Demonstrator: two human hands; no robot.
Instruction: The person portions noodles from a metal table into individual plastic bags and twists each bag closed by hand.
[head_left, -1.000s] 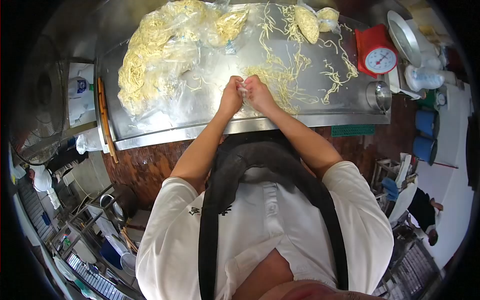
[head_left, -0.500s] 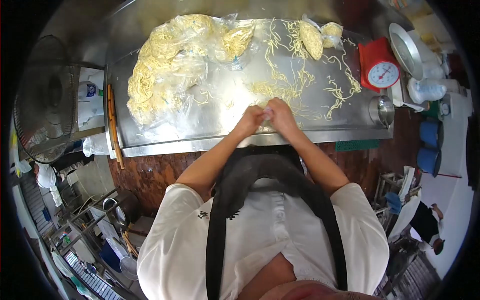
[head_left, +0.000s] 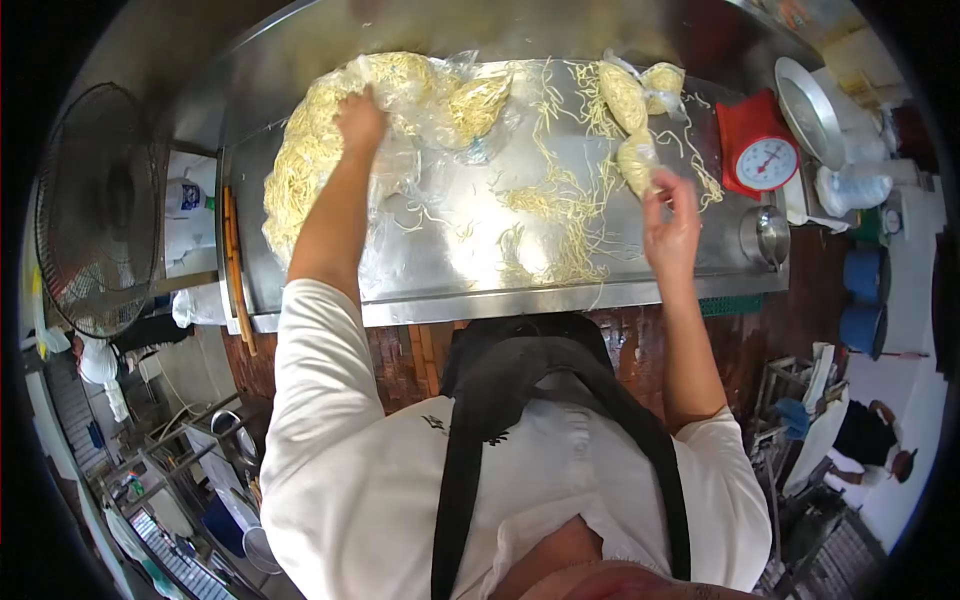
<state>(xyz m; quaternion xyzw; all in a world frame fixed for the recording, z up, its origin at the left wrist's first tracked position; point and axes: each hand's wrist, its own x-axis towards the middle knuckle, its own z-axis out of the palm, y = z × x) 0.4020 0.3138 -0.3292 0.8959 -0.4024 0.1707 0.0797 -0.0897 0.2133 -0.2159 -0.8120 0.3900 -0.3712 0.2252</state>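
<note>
My left hand (head_left: 361, 120) reaches onto the big pile of bagged noodles (head_left: 305, 150) at the left of the steel table (head_left: 460, 294); its fingertips are hidden against the plastic. On the right, my right hand (head_left: 671, 215) is raised with its fingers apart, just below a small bag of noodles (head_left: 636, 162) that it does not appear to hold. Two more small bags (head_left: 622, 97) (head_left: 664, 86) lie behind that one. Loose noodles (head_left: 550, 200) are scattered between my hands. A separate bag of noodles (head_left: 478, 105) lies right of the pile.
A red scale (head_left: 752, 145) with a metal pan (head_left: 808, 112) stands at the right end, near a round metal bowl (head_left: 765, 237). Wooden sticks (head_left: 237, 270) lie along the left edge, beside a fan (head_left: 100, 205). Another person (head_left: 866, 438) is at far right.
My hands were together at the table's front and have separated, left hand to the pile and right hand to the right. A third small bag now lies in front of the other two.
</note>
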